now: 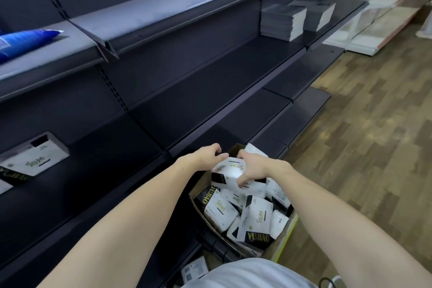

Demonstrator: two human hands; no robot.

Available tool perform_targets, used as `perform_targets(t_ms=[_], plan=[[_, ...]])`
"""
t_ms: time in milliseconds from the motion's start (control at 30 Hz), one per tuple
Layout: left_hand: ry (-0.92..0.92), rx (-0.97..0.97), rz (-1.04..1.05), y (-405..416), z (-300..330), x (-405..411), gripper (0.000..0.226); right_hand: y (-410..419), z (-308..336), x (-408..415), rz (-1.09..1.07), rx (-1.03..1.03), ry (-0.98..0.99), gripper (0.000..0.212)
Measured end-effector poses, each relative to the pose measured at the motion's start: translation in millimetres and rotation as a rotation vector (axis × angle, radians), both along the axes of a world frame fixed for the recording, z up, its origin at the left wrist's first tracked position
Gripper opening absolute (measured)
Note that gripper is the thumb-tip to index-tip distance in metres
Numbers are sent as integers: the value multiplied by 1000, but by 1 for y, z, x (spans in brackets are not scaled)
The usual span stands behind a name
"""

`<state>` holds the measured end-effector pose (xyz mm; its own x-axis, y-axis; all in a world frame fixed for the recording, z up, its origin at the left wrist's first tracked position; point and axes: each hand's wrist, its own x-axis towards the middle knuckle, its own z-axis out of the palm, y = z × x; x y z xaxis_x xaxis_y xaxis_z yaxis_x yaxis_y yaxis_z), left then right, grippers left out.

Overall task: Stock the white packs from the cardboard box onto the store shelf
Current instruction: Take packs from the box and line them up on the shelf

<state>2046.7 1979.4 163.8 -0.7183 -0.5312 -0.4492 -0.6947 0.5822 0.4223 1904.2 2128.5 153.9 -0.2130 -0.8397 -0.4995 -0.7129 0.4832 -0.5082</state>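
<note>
Dark store shelf [210, 91] fills the upper and left frame, several tiers, mostly bare. 1 white pack [35, 159] already sits on a tier at left edge; grey stacks of flat items [284, 22] upper right, blue bag [25, 40] upper left on the top tier. Wood-look floor [362, 124] right side.

Cardboard box [284, 238] at lower centre, open, on the floor against the shelf base, loaded with white packs [254, 220] lying jumbled at mixed angles.

Top pack [230, 169] is the one in play: lies at the box's far end, long axis roughly left-right in frame, tilted. Both hands bracket it. Left hand [208, 154] at its upper-left end, fingers curled over the far edge; contact looks likely (can't confirm a firm hold). Right hand [253, 168] on its right end, fingers curled down over the face, gripping it. Right is the more committed hand.

Shelf tiers lie up and left of the grip, so the lift goes that way.

Readable text: "YUJIAO" in gold on black bands of 2 packs; other gold script is illegible.
</note>
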Motion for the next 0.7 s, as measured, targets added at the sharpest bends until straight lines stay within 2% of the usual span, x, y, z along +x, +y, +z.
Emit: perform_targets(t_ms=[233, 400, 500, 700], plan=[[30, -5, 165, -20, 10, 24, 56, -39, 13, 24, 116, -186, 125, 79], [253, 226, 486, -32, 18, 43, 62, -60, 11, 32, 161, -376, 223, 87], [332, 279, 631, -40, 23, 53, 73, -67, 12, 38, 171, -444, 208, 94], [451, 414, 734, -52, 50, 75, 79, -84, 24, 52, 206, -479, 165, 116]])
